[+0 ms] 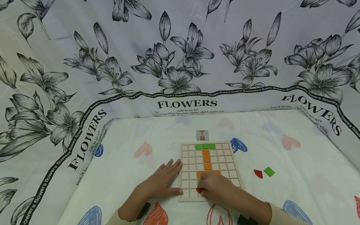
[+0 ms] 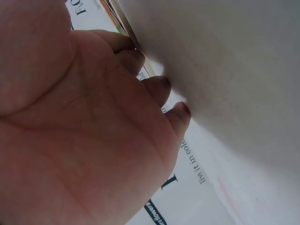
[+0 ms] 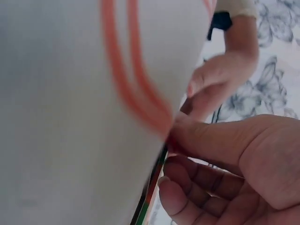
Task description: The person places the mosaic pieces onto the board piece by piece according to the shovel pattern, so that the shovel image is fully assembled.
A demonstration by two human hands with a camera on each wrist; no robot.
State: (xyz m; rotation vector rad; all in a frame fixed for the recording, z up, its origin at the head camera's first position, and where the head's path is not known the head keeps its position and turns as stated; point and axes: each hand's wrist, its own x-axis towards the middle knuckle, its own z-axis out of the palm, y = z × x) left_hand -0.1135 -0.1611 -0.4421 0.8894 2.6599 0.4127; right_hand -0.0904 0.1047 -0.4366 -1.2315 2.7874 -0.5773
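Note:
A wooden grid board [image 1: 188, 168] lies flat on the cloth. Along its far edge is a row of green square tiles [image 1: 205, 146], and orange tiles [image 1: 207, 158] run from there toward me, ending in an orange crosswise row. My left hand [image 1: 160, 181] rests at the board's left edge with its fingers fairly straight and the thumb apart, at the near left corner. Over the near part of the board, my right hand [image 1: 220, 189] pinches a small red piece [image 1: 199, 190] between thumb and fingers. A green tile [image 1: 198, 181] shows just beyond it, mostly covered by the hand.
Right of the board lie a loose red quarter-round piece [image 1: 258, 173] and a green square tile [image 1: 269, 171]. A small pattern card [image 1: 202, 135] sits beyond the far edge. Heart-printed cloth [image 1: 157, 131] covers the surface, and a flower-printed curtain [image 1: 180, 62] rises behind.

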